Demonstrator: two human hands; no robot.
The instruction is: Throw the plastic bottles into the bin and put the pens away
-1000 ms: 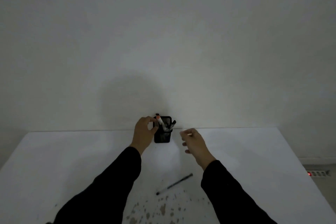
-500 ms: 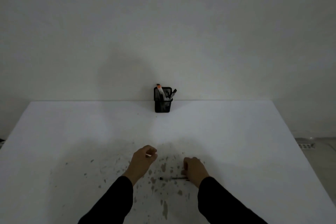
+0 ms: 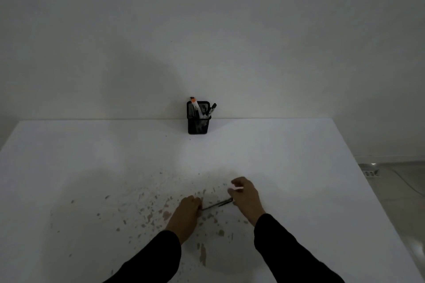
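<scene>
Black pen (image 3: 217, 204) lies on the stained white bench (image 3: 299, 167) between your 2 hands. Your left hand (image 3: 185, 215) curls its grip on the pen's near end; your right hand (image 3: 246, 195) touches the far end, fingers bent, though you cannot tell whether that grip pinches it. Well apart, at the bench's back edge, the black mesh holder (image 3: 198, 122) stands upright with several pens (image 3: 202, 109) inside.

white table (image 3: 287, 156): brown stains (image 3: 149, 211) seen on near part | wall (image 3: 207, 30): plain, behind table | power strip (image 3: 371, 173): on floor (image 3: 409, 190), far right
</scene>
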